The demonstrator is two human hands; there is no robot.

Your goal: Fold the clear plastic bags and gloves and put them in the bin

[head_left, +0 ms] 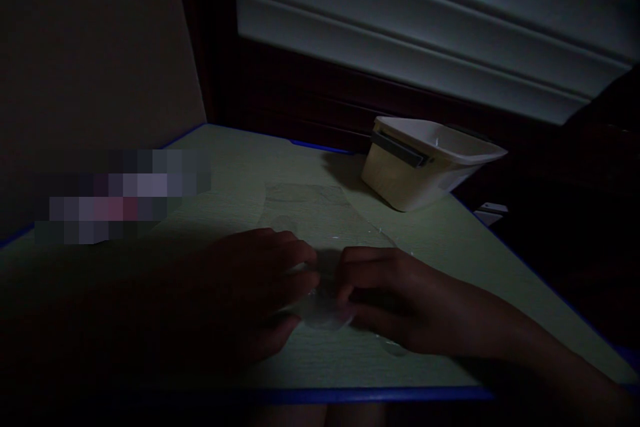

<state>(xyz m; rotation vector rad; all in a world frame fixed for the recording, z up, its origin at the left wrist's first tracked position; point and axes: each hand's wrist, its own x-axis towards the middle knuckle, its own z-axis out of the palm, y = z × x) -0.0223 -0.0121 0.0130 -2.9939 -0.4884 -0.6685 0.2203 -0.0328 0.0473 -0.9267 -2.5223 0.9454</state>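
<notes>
In the head view, the left hand (265,280) has its fingers half curled, with the thumb set apart below them and the fingertips at the left side of a piece of clear plastic (326,319); in the dim light I can't make out whether it grips the piece. The right hand (395,287) is curled more tightly, its fingertips and thumb at the plastic's right side, though blur hides whether they pinch it. The plastic is see-through and shiny, with a rounded near edge, and sits between the two hands, just above or on the near middle of the table (235,153). A flat clear sheet (310,203) spreads over the tabletop just beyond the hands. Both hands are palm down; the left forearm comes in from the near left in deep shadow, the right one from the near right corner, slanting inward. The table is pale with a blue edge. Toward its far right side stands a cream bin (400,180) with a grey handle (397,148). At the left lies something pixelated (115,203), and a pale slatted panel (400,33) rises behind the table.
</notes>
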